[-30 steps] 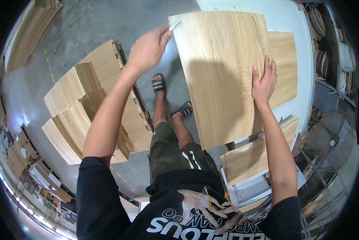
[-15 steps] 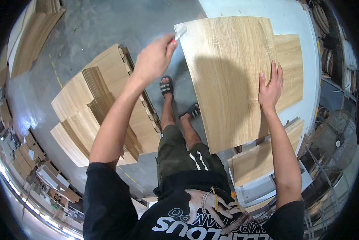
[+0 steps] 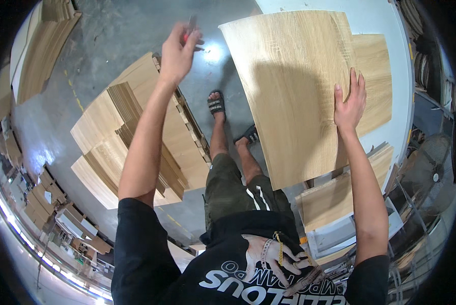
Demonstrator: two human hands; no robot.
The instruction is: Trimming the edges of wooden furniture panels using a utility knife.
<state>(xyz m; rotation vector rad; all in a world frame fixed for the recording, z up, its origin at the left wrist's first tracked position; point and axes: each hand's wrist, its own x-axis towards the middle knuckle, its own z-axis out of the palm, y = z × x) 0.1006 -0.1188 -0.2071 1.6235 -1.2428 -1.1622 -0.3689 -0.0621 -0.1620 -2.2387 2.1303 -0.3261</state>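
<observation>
Got some brown boxes far left, way too small to tell what's inside. Left hand is curled round a red-and-dark tool, blurry at the tip; right hand lies spread on the wood-grain board, which overhangs the white table and covers part of a second board.

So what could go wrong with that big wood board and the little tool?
The small tool in the left grip might slip and fall, and the sandals leave toes bare. The wood board pokes out past the white table, so it could tip or slide if the right grip let go.
</observation>
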